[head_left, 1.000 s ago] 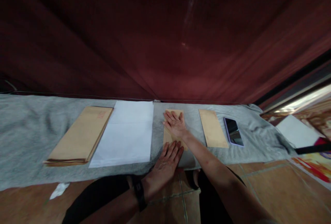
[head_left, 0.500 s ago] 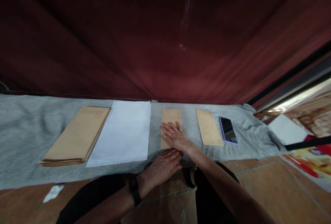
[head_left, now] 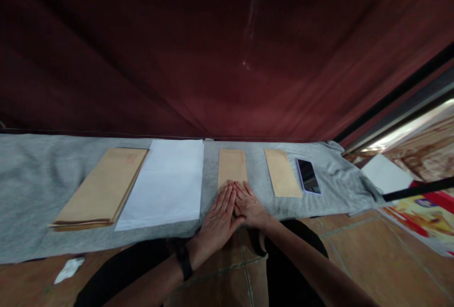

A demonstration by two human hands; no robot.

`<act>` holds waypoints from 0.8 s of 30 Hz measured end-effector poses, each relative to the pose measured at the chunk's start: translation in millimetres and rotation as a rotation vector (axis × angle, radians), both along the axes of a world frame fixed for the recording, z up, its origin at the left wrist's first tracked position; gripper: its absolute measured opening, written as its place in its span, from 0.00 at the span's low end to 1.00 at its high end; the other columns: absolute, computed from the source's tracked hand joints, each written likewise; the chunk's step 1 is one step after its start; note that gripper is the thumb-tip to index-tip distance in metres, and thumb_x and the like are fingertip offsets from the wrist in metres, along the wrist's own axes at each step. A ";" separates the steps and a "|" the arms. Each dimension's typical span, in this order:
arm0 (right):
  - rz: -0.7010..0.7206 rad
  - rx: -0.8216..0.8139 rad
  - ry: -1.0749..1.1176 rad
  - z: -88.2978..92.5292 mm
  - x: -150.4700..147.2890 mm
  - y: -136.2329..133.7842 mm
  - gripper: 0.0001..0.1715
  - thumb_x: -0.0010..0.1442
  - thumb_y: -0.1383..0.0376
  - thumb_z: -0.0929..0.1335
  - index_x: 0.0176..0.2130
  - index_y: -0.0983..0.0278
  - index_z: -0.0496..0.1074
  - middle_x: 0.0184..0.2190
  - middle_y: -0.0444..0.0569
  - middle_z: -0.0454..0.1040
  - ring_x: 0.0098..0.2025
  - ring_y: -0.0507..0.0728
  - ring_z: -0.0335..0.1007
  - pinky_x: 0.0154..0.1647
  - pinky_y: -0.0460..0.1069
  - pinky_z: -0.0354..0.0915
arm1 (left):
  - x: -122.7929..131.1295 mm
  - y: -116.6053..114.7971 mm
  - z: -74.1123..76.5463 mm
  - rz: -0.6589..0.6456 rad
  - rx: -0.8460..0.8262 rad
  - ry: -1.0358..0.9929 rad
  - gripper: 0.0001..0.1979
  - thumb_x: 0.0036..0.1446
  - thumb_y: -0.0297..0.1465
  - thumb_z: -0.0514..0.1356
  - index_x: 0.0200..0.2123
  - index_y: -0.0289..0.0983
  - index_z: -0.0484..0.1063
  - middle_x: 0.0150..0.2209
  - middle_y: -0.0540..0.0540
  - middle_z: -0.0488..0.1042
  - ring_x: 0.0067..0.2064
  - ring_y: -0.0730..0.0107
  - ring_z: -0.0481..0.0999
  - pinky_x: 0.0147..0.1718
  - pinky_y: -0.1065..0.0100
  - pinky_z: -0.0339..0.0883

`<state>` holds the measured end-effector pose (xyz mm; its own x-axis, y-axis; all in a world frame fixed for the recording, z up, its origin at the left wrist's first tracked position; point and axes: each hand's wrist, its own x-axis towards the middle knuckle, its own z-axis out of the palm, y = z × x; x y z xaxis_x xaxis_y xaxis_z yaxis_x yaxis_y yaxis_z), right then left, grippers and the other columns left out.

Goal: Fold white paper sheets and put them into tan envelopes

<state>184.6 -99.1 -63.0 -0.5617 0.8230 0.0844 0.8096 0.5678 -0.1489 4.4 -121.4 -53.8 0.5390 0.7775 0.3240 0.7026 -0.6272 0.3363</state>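
A brown paper envelope (head_left: 232,165) with small red print lies on the grey cloth in front of me. My left hand (head_left: 219,214) rests flat over its near end, fingers stretched out. Beside it, my right hand (head_left: 250,205) also lies flat on the envelope, its fingertips touching those of the left. Both hands cover the envelope's near part. To the left lie white paper sheets (head_left: 165,184), partly beside a stack of brown envelopes (head_left: 101,186). Another brown envelope (head_left: 283,173) lies to the right.
A phone (head_left: 308,176) with a purple edge lies right of the single envelope. Grey cloth (head_left: 24,193) covers the long surface, backed by a dark red curtain (head_left: 213,61). On the tiled floor are a white scrap (head_left: 69,270) and a colourful printed box (head_left: 422,217).
My right hand has slid back toward me along the envelope. My left hand has moved forward onto its near end, so the two now lie side by side. The view has shifted slightly.
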 end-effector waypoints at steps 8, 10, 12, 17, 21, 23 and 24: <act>-0.073 -0.018 0.010 6.5 3.6 -23.0 0.36 0.71 0.59 0.61 0.72 0.66 0.49 0.73 0.58 0.49 0.74 0.63 0.45 0.72 0.64 0.49 | -0.7 -13.5 -12.0 0.009 0.069 0.116 0.47 0.66 0.52 0.52 0.73 0.26 0.36 0.71 0.27 0.50 0.73 0.49 0.50 0.66 0.49 0.55; -0.104 -0.013 0.020 7.4 6.7 -29.2 0.37 0.71 0.57 0.61 0.72 0.66 0.49 0.72 0.58 0.50 0.73 0.62 0.46 0.72 0.64 0.49 | -2.1 -13.7 -12.6 0.007 0.080 0.142 0.47 0.65 0.53 0.52 0.72 0.26 0.39 0.71 0.26 0.51 0.72 0.48 0.50 0.66 0.48 0.55; -0.127 0.002 0.027 8.0 11.5 -36.2 0.38 0.71 0.56 0.61 0.72 0.67 0.48 0.72 0.57 0.51 0.73 0.62 0.47 0.72 0.63 0.49 | -3.7 -13.9 -12.9 0.004 0.088 0.176 0.47 0.64 0.53 0.54 0.71 0.24 0.44 0.70 0.25 0.51 0.72 0.46 0.50 0.67 0.47 0.54; -0.169 0.055 0.024 9.9 24.6 -51.0 0.38 0.71 0.56 0.61 0.73 0.66 0.47 0.71 0.57 0.52 0.72 0.61 0.50 0.72 0.61 0.49 | -6.9 -16.5 -11.4 -0.003 0.088 0.222 0.47 0.63 0.54 0.54 0.69 0.22 0.49 0.70 0.23 0.52 0.72 0.42 0.49 0.67 0.46 0.54; -0.202 0.069 0.011 12.1 31.1 -57.2 0.38 0.72 0.54 0.60 0.73 0.66 0.46 0.71 0.57 0.53 0.72 0.62 0.51 0.72 0.62 0.50 | -6.4 -19.8 -11.8 0.025 0.089 0.237 0.48 0.61 0.54 0.57 0.69 0.21 0.51 0.68 0.20 0.54 0.71 0.39 0.52 0.66 0.45 0.55; -0.212 0.070 0.009 12.7 33.4 -60.1 0.38 0.72 0.54 0.59 0.73 0.66 0.46 0.71 0.57 0.53 0.72 0.62 0.51 0.72 0.62 0.49 | -5.1 -21.8 -12.5 0.058 0.087 0.256 0.48 0.60 0.53 0.59 0.67 0.18 0.53 0.67 0.18 0.55 0.70 0.36 0.53 0.65 0.44 0.55; -0.220 0.072 0.009 12.7 34.4 -61.9 0.38 0.72 0.54 0.59 0.73 0.66 0.46 0.71 0.57 0.53 0.72 0.62 0.51 0.72 0.62 0.49 | -4.4 -22.8 -12.7 0.076 0.087 0.264 0.47 0.60 0.52 0.59 0.67 0.18 0.53 0.67 0.17 0.56 0.70 0.35 0.54 0.65 0.44 0.56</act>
